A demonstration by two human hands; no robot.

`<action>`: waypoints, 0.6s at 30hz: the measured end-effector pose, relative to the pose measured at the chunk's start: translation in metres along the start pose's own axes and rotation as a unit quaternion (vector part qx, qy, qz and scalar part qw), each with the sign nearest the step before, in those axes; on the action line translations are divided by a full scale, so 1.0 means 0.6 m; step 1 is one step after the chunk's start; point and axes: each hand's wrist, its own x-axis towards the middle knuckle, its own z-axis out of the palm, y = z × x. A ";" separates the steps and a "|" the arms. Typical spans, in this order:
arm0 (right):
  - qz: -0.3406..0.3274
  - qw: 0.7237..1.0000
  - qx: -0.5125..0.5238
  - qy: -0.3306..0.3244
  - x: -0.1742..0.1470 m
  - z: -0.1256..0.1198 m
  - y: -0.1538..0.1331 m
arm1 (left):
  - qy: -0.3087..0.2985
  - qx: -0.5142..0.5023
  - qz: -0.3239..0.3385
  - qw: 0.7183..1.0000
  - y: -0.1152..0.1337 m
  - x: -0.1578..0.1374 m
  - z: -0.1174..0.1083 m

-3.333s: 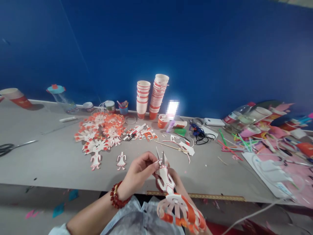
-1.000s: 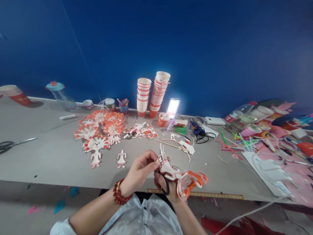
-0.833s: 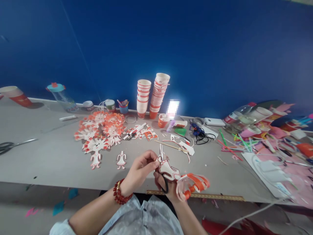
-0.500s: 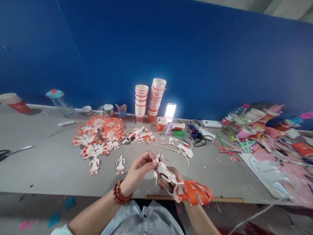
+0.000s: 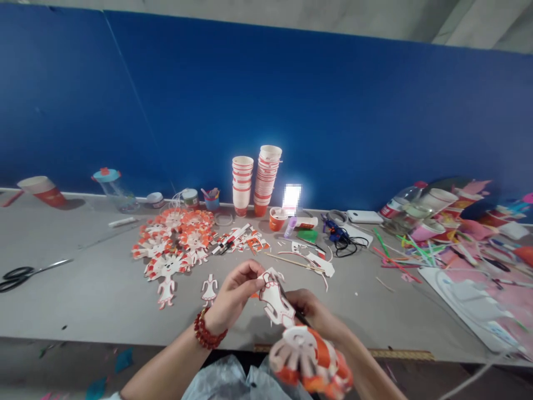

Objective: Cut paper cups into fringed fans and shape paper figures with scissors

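Observation:
Pinched between thumb and fingers of my left hand (image 5: pixel 244 283) is a white paper doll cutout (image 5: pixel 272 297) with red outlines. Its orange and white fringed cup part (image 5: pixel 310 355) hangs down toward my right forearm, slightly blurred. My right hand (image 5: pixel 314 311) is closed round dark scissors (image 5: pixel 300 318), mostly hidden behind the paper; the blades lie along the cutout's right edge. A loose dress-shaped paper figure (image 5: pixel 209 290) lies left of my left hand. Farther left is a pile of finished-looking paper dolls with orange fringes (image 5: pixel 175 239).
Two stacks of paper cups (image 5: pixel 266 180) stand by the blue wall (image 5: pixel 187 100). Paper scraps (image 5: pixel 254 241) and markers lie in front of them. Another pair of scissors (image 5: pixel 25 275) rests at far left. Bottles (image 5: pixel 402 203), cups and a white board (image 5: pixel 449 303) crowd the right.
The cutout has turned and its fringed part has swung down and left. My right hand has come out from behind the paper to its right side. The view has shifted slightly.

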 end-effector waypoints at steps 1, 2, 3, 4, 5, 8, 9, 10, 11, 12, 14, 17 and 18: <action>0.000 1.000 0.001 -0.017 0.001 -0.004 -0.001 | 0.002 0.011 0.001 1.000 0.003 0.000 -0.002; 0.004 0.999 0.004 -0.036 0.001 -0.006 -0.001 | 0.005 0.025 0.003 1.000 0.006 0.001 -0.004; 0.011 0.999 0.007 -0.052 0.001 -0.008 -0.001 | 0.006 0.041 0.006 0.999 0.008 0.001 -0.006; 0.017 0.998 0.006 -0.053 0.001 -0.009 -0.001 | 0.006 0.059 0.011 0.998 0.011 0.001 -0.008; 0.020 0.999 0.005 -0.046 0.001 -0.008 -0.001 | 0.006 0.079 0.018 0.997 0.013 0.001 -0.009; 0.021 0.999 0.021 -0.015 0.002 0.003 0.001 | 0.013 0.150 0.046 0.988 0.018 -0.001 -0.011; 0.023 0.999 0.028 -0.008 0.003 0.008 0.002 | 0.017 0.173 0.056 0.983 0.018 -0.002 -0.011; 0.023 0.999 0.036 -0.005 0.005 0.013 0.003 | 0.020 0.194 0.062 0.979 0.018 -0.002 -0.011; 0.020 0.999 0.041 -0.005 0.006 0.017 0.004 | 0.022 0.209 0.066 0.975 0.017 -0.003 -0.010; 0.015 0.999 0.047 -0.007 0.008 0.020 0.005 | 0.023 0.221 0.068 0.973 0.017 -0.004 -0.010; 0.005 0.998 0.060 -0.014 0.011 0.023 0.006 | 0.017 0.240 0.066 0.968 0.016 -0.005 -0.010; 0.002 0.996 0.084 -0.014 0.013 0.025 0.004 | 0.005 0.251 0.059 0.966 0.015 -0.008 -0.011; 0.004 0.996 0.090 -0.013 0.013 0.026 0.003 | 0.004 0.250 0.057 0.966 0.015 -0.008 -0.011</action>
